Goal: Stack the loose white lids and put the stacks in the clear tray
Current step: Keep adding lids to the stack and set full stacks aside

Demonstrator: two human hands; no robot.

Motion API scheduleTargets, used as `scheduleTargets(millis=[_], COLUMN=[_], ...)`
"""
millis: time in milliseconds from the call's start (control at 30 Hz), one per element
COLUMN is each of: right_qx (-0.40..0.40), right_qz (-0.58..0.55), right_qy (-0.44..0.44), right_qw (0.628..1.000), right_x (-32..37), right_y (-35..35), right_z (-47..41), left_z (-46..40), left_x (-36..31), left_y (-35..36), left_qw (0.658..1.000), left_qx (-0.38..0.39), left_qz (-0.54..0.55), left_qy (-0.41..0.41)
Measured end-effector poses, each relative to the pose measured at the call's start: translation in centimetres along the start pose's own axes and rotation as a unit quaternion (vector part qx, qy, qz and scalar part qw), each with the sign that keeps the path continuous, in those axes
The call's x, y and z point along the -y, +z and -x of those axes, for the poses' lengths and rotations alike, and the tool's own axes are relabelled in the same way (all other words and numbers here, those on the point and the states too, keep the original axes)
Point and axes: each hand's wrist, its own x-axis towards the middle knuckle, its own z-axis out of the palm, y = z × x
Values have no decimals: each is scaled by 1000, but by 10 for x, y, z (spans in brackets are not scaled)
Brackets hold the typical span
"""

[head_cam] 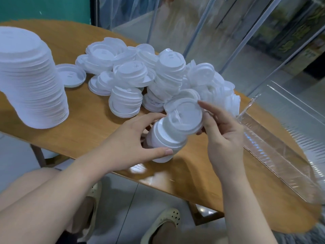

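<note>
Loose white lids [151,76] heaped on table, clear tray [274,152] just beside.

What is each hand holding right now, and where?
Left hand grips the short lid stack round its sides; right hand pinches a single lid by its rim.

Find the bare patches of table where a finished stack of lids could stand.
Bare wood lies between the tall stack and the left hand, and between the right hand and the clear tray. The loose lids crowd the far side.
</note>
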Motion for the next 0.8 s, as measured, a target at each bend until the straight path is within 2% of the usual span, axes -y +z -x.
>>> scheduleTargets(millis=[400, 800], right_qx=[61, 95], right_qz=[-34, -6], right_qy=[78, 71], right_qw=[994, 993], right_x=[-15, -19], right_y=[-6, -6], right_z=[16, 21], left_z=[3, 3], left_x=[-5, -9], left_y=[2, 4], left_qw=[1000, 998], left_qx=[-4, -32], left_qz=[-6, 59], left_qy=[9, 10])
